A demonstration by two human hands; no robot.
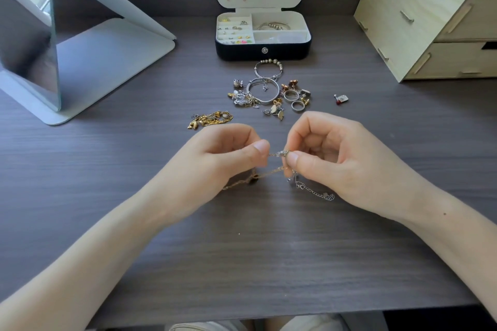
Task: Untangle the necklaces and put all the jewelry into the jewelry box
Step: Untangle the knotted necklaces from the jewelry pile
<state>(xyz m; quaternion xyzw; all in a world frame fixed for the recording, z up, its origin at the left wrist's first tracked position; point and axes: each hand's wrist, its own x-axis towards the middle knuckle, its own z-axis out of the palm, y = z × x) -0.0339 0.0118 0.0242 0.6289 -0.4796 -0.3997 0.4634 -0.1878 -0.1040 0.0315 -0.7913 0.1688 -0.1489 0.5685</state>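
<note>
A: Grips?
B: Tangled necklaces (277, 170) are pinched thumb-to-finger by left hand (228, 154) and right hand (332, 154), over the desk (242, 263). The knot is partly hidden by fingertips.
A: Box?
B: Jewelry box (263, 50) is set open at the far edge, with loose jewelry (265, 93) piled just before it. The small pieces can't be told apart.

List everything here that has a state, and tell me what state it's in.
Jewelry box: lid open, partly filled.
Tangled chains: pinched between both hands.
Left hand: pinching the chains.
Right hand: pinching the chains.
Gold chain: bunched, loose on the desk.
Bangles: lying on the desk, outside the box.
</note>
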